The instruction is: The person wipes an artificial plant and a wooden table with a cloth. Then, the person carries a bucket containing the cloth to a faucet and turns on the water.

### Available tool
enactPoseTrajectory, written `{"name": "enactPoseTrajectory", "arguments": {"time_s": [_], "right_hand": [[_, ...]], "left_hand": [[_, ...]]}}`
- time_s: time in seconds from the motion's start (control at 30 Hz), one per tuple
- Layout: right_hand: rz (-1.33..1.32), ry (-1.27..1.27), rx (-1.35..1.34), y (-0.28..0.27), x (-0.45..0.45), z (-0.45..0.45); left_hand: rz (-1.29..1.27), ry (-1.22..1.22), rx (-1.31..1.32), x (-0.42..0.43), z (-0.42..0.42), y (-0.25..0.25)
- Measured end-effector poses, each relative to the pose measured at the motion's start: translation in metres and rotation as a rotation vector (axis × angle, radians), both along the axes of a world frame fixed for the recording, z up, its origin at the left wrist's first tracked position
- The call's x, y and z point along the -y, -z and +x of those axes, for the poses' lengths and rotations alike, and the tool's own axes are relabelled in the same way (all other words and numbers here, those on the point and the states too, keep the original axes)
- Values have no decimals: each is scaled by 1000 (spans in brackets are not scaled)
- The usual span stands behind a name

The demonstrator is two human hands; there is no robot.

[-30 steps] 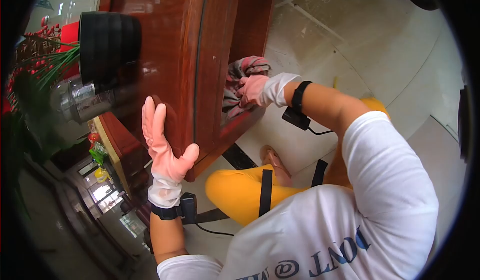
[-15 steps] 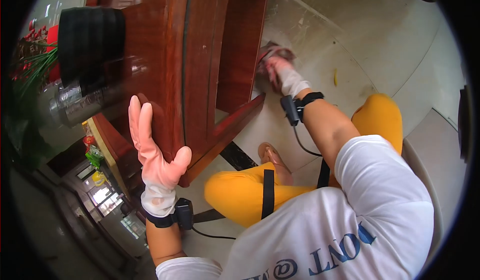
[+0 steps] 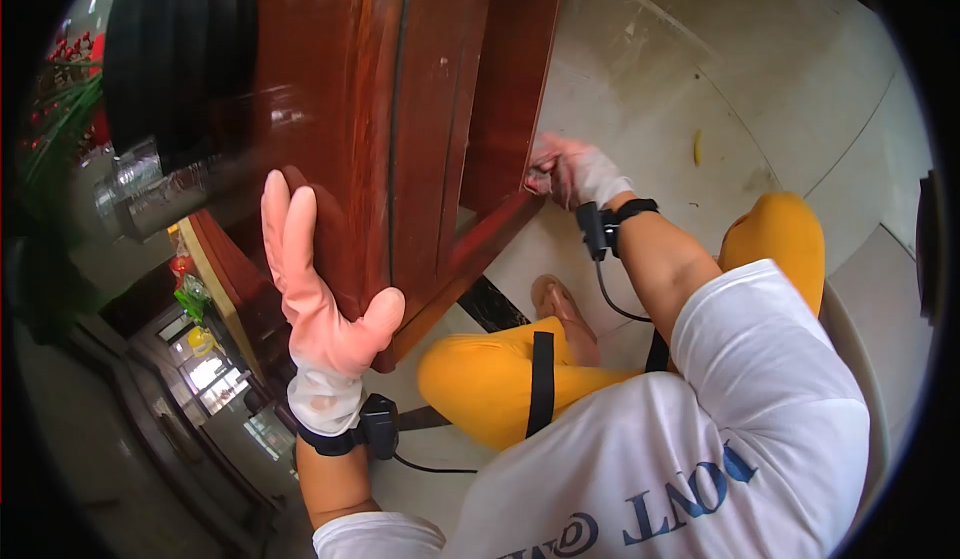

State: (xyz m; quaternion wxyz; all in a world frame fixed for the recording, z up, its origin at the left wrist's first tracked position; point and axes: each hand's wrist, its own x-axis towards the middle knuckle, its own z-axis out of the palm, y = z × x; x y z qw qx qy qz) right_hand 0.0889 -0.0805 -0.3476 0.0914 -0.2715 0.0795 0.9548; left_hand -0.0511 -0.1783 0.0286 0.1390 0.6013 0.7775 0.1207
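My left hand (image 3: 325, 299), in a pink and white rubber glove, lies with fingers spread on the edge of the reddish-brown wooden cabinet (image 3: 430, 109). Nothing is held in it. My right hand (image 3: 575, 171), gloved the same way, is at the outer side edge of the cabinet, low down near the floor. Its fingers are closed round a crumpled patterned cloth (image 3: 540, 175), of which only a small part shows. The cloth is against the cabinet's edge, beside the open compartment.
On the cabinet top stand a black ribbed pot (image 3: 180, 69) with a plant and a glass jar (image 3: 130, 199). A yellow scrap (image 3: 698, 147) lies on the tiled floor (image 3: 650, 89). My bent knees and a sandalled foot (image 3: 565, 314) are below the cabinet.
My right hand has come out of the cabinet compartment with the cloth and moved to the outer edge. My left hand stays spread on the cabinet; the view has shifted slightly.
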Motion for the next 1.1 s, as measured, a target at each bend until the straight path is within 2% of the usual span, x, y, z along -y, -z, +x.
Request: {"name": "enactPoseTrajectory", "arguments": {"time_s": [0.03, 0.1, 0.13, 0.17, 0.23, 0.27, 0.3, 0.33, 0.47, 0.5, 0.57, 0.6, 0.67, 0.7, 0.77, 0.8, 0.87, 0.9, 0.93, 0.97, 1.0, 1.03, 1.07, 1.1], "right_hand": [[-1, -13, 14, 29, 6, 16], [-399, 146, -204, 28, -5, 43], [-207, 7, -143, 24, -2, 58], [-195, 2, -130, 12, -2, 63], [12, -287, 295, -8, -1, 52], [230, -474, 429, -8, 5, 40], [577, -568, 464, 2, 17, 28], [584, -568, 461, 15, 17, 26], [1434, -1304, 244, -47, -21, 22], [1429, -1313, 249, -67, -29, 23], [1427, -1244, 612, -98, -41, 18], [1430, -1245, 614, -79, -34, 20], [1743, -726, 696, -22, -13, 23], [1740, -719, 701, -25, -7, 20], [1910, -1200, 944, -27, 11, 17], [1908, -1192, 961, -20, 7, 16], [1864, -1309, 740, 1, -6, 6], [1838, -1363, 621, -18, -16, -1], [1711, -1255, 479, -36, -35, 3], [1710, -1248, 485, -3, -32, 1], [1259, -655, 64, 59, -28, -2], [748, -84, -304, 92, -30, -3], [544, 100, -514, 60, -25, -7], [527, -70, -282, 79, -18, -14]], "left_hand": [[-1, -13, 14, 0, -1, 1], [68, 10, -59, 0, 0, 5], [80, 9, -58, -1, 1, 5], [92, 2, -46, -1, 2, 4], [82, 2, -54, -2, 2, 2], [92, -1, -52, -2, 1, 2], [86, 2, -61, -2, 1, 2], [78, 7, -74, -2, 1, 2], [79, 9, -89, -2, 0, 2], [73, 5, -83, -2, 1, 1], [74, -1, -75, -2, 0, 1], [83, 6, -74, -2, 1, 2], [92, 22, -79, -2, 2, 1], [88, 13, -81, -2, 3, 1], [82, 21, -77, -1, 3, 1], [77, 14, -80, -2, 3, 1], [80, 12, -91, -3, 3, 1], [82, 8, -92, -3, 4, 2], [77, 4, -90, -1, 4, 2], [79, 11, -91, 0, 4, 1], [72, 8, -97, -1, 4, 1], [66, 5, -102, -2, 5, 0], [79, 17, -106, -2, 5, 0], [76, 18, -116, -1, 5, 1]]}}
